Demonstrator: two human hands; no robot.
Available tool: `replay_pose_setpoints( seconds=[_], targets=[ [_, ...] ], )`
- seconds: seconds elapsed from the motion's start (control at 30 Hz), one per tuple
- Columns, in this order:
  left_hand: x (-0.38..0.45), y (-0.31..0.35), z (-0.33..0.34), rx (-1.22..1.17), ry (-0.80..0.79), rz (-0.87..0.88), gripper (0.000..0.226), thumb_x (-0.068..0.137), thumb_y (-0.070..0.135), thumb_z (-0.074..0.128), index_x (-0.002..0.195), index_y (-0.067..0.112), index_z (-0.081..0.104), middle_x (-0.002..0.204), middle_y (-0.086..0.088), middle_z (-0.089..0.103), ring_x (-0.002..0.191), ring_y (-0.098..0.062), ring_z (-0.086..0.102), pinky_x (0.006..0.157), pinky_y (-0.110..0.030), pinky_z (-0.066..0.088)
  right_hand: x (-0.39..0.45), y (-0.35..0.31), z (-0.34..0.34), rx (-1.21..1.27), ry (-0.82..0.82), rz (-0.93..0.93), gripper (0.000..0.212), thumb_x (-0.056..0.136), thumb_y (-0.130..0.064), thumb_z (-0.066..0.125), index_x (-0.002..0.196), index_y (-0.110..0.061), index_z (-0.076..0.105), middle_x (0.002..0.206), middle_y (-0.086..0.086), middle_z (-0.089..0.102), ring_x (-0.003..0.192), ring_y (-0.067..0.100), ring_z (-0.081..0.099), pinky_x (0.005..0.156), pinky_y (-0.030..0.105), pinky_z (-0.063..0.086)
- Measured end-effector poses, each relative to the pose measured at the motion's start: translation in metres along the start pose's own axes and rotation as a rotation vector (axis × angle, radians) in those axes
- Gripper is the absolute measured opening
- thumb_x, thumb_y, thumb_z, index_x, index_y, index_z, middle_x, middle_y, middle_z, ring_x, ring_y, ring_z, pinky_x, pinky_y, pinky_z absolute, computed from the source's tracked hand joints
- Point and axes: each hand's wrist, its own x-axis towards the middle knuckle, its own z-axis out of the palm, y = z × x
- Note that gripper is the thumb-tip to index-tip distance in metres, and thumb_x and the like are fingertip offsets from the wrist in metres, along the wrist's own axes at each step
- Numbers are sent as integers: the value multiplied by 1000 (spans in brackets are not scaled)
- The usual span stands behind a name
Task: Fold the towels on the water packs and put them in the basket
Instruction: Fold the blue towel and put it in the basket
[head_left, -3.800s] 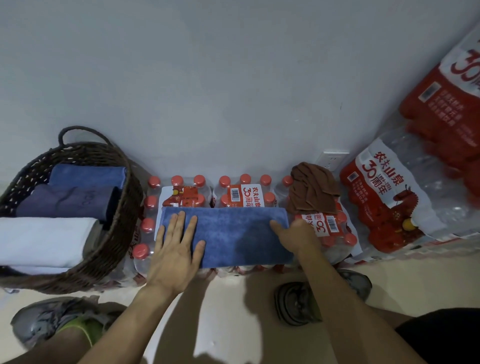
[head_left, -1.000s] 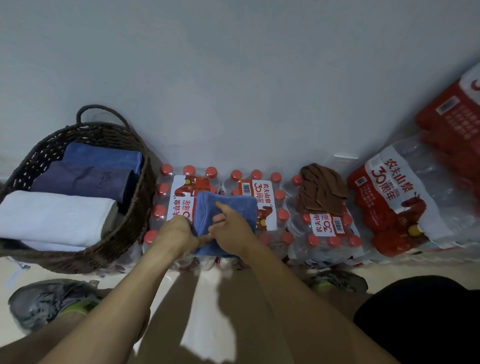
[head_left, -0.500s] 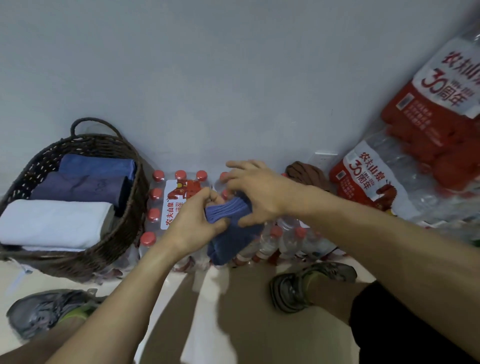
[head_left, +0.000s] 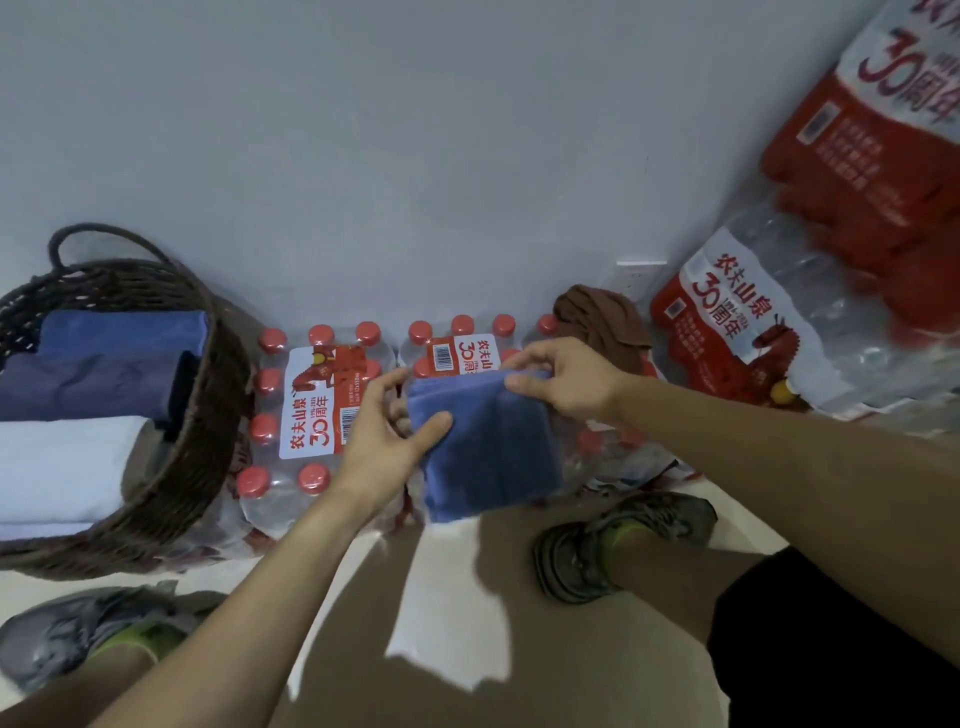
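Lifted off the water packs (head_left: 332, 415) now, my folded blue towel (head_left: 488, 447) hangs mid-frame; left hand (head_left: 384, 441) and right hand (head_left: 566, 384) pinch its edges. Soft, light, floppy: I support underneath toward the basket (head_left: 197, 447).

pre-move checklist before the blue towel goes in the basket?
1. Blue towel folded: ok, compact.
2. Left hand grips its left edge: ok.
3. Right hand pinches its top edge: ok.
4. Basket within reach, to the left: ok.
5. Room in basket: cannot tell; white towel and two blue ones already fill most of what shows.
6. Brown towel folded: not ok, crumpled on the packs.
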Motion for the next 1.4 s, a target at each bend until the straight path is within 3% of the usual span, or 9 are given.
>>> replay_pose_setpoints(
  seconds=[0.17, 0.3, 0.43, 0.6, 0.8, 0.97, 1.07, 1.23, 1.4],
  targets=[
    [6, -2, 10, 391, 167, 115, 54, 84, 28, 74, 129, 24, 44, 107, 23, 54, 92, 16, 55, 65, 1, 41, 15, 7, 3, -295, 399, -22, 34, 92, -30, 65, 123, -16, 58, 120, 3, 51, 102, 17, 55, 91, 29, 49],
    [-3, -7, 17, 704, 64, -100, 42, 80, 53, 71, 87, 15, 55, 75, 0, 64, 69, -18, 62, 56, -31, 49, -1, 9, 21, -355, 248, -250, 23, 88, -16, 65, 112, -16, 63, 108, 0, 52, 95, 12, 51, 86, 26, 46],
    [-14, -11, 18, 762, 49, -3, 43, 74, 54, 75, 66, 21, 49, 57, 4, 55, 51, -12, 52, 44, -28, 35, -16, 24, 48, -511, -38, -268, 48, 91, -24, 61, 138, -18, 51, 131, 7, 46, 122, 24, 43, 106, 40, 40],
    [-31, -19, 28, 873, 106, 208, 30, 72, 43, 76, 77, 23, 54, 89, 4, 43, 87, -16, 40, 68, -28, 36, -15, 22, 54, -566, -98, -174, 64, 90, -25, 60, 149, -24, 35, 138, 7, 34, 129, 29, 33, 110, 46, 35],
    [-43, -19, 34, 984, 13, 593, 23, 69, 12, 78, 90, 11, 68, 87, -4, 55, 82, -27, 47, 63, -39, 41, -12, 21, 60, -629, -133, -113, 79, 85, -30, 64, 152, -32, 23, 138, 6, 28, 129, 31, 29, 109, 48, 33],
    [-40, -23, 34, 678, 6, 223, 21, 81, 17, 70, 94, 11, 54, 88, -4, 58, 83, -24, 52, 68, -38, 44, -7, 25, 59, -652, -141, -101, 86, 85, -35, 66, 155, -32, 17, 144, 8, 25, 133, 33, 27, 113, 49, 30],
    [-34, -22, 31, 680, -1, 126, 16, 90, 24, 60, 94, 14, 48, 79, -3, 63, 73, -26, 61, 58, -34, 42, -4, 27, 58, -594, -141, -83, 85, 85, -34, 67, 155, -32, 18, 143, 7, 23, 134, 32, 25, 113, 49, 31],
    [-22, -19, 34, 810, 35, 9, 22, 96, 30, 46, 110, 13, 40, 87, -10, 63, 78, -35, 63, 66, -42, 51, -1, 27, 62, -597, -125, -61, 85, 87, -41, 63, 155, -34, 14, 143, 9, 23, 134, 35, 26, 114, 51, 29],
    [-19, -22, 30, 707, 15, -112, 25, 92, 30, 57, 99, 9, 45, 78, -5, 61, 74, -30, 63, 62, -37, 49, -2, 28, 62, -556, -105, -57, 90, 84, -42, 68, 155, -36, 13, 144, 9, 19, 135, 35, 21, 114, 52, 28]
  ],
)
